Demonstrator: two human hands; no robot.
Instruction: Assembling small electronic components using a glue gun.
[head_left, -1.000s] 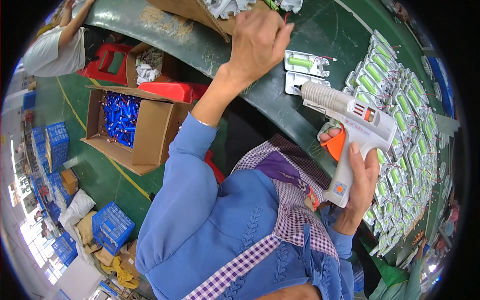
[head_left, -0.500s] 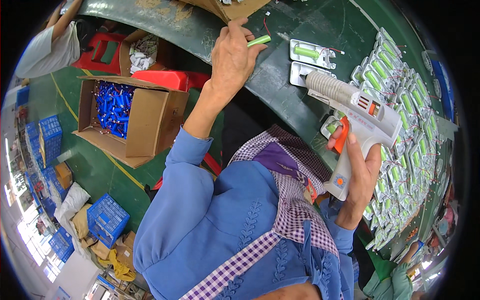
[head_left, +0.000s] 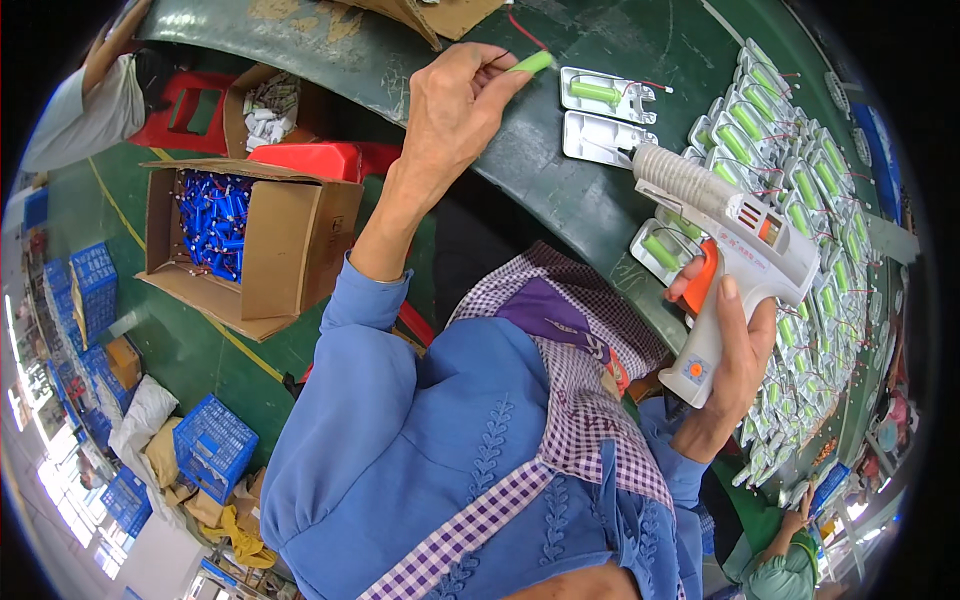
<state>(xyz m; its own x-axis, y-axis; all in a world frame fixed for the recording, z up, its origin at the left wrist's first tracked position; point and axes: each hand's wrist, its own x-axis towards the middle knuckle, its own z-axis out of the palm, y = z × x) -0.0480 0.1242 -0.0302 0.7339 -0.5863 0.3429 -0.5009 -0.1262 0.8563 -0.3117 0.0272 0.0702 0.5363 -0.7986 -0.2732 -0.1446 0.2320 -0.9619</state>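
My left hand (head_left: 452,115) pinches a green cylindrical battery (head_left: 532,63) with a thin red wire, above the near edge of the green table. In my right hand (head_left: 738,345) is a white hot glue gun (head_left: 735,235), gripped by its handle with a finger at the orange trigger. Its dark nozzle points left, over the end of an open white plastic case half (head_left: 595,138). Just beyond that lies another white case half (head_left: 640,108) holding a green battery (head_left: 595,93) with a red wire.
Many white cases with green batteries (head_left: 800,210) crowd the table's right side. Left of the table, a cardboard box (head_left: 290,250) holds blue wired batteries (head_left: 213,220), beside a red stool (head_left: 310,158). Another cardboard box (head_left: 465,14) sits at the table's far side. Other people work at the edges.
The battery in my left hand has shifted slightly up and right, tilting in the fingers. The glue gun has moved a little right relative to the empty case half. The view has shifted slightly.
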